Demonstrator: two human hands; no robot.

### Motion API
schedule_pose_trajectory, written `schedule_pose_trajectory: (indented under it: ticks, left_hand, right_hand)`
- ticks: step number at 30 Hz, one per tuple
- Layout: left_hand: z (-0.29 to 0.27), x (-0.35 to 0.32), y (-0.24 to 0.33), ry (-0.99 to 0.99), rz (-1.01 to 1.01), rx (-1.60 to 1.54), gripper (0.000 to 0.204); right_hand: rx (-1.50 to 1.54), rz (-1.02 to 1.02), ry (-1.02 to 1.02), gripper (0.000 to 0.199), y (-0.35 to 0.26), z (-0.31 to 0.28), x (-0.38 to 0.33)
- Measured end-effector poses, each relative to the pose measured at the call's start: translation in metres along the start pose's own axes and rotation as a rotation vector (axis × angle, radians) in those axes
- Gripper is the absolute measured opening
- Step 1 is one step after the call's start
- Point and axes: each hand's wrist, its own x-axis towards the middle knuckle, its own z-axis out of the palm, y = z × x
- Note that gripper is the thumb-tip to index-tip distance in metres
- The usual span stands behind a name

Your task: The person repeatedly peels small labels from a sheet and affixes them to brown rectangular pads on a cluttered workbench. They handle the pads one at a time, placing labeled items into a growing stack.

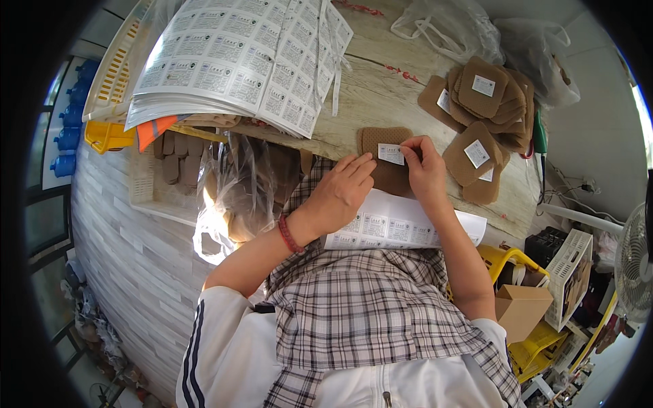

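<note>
A brown, textured, rounded-square fabric pad lies at the table's near edge in front of me. On it is a small white printed label. My right hand pinches the label's right end between thumb and forefinger. From the left, my left hand reaches in with fingers stretched out, their tips on the pad by the label's left edge. Its thumb is hidden. Below my hands, a white sheet of printed labels lies across my lap over a checked apron.
Several labelled brown pads are piled on the right of the table. A thick stack of printed label sheets covers its left. Clear plastic bags sit at the back. A yellow crate, cardboard box and fan stand right.
</note>
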Motion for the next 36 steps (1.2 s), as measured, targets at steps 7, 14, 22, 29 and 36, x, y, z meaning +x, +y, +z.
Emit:
schedule_pose_trajectory:
  ticks: [7,14,22,29,36]
  left_hand:
    - [0.000,0.002,0.000,-0.006,-0.002,-0.002,0.009]
    - [-0.003,0.005,0.002,-0.035,-0.036,-0.040,0.007]
    - [0.002,0.000,0.000,-0.085,0.005,0.032,0.007]
    - [-0.001,0.000,0.004,-0.140,-0.002,0.095,0.009]
    - [-0.001,-0.001,0.007,-0.184,0.006,0.157,0.011]
  right_hand:
    - [-0.079,0.007,0.009,0.006,-0.001,0.000,0.001]
    - [-0.118,0.000,0.010,0.006,-0.003,-0.001,0.002]
    - [-0.120,-0.014,0.022,0.005,-0.004,0.000,0.003]
    - [-0.268,-0.133,0.014,0.010,-0.003,0.002,0.003]
    - [-0.425,-0.306,0.154,0.022,0.006,0.010,0.003]
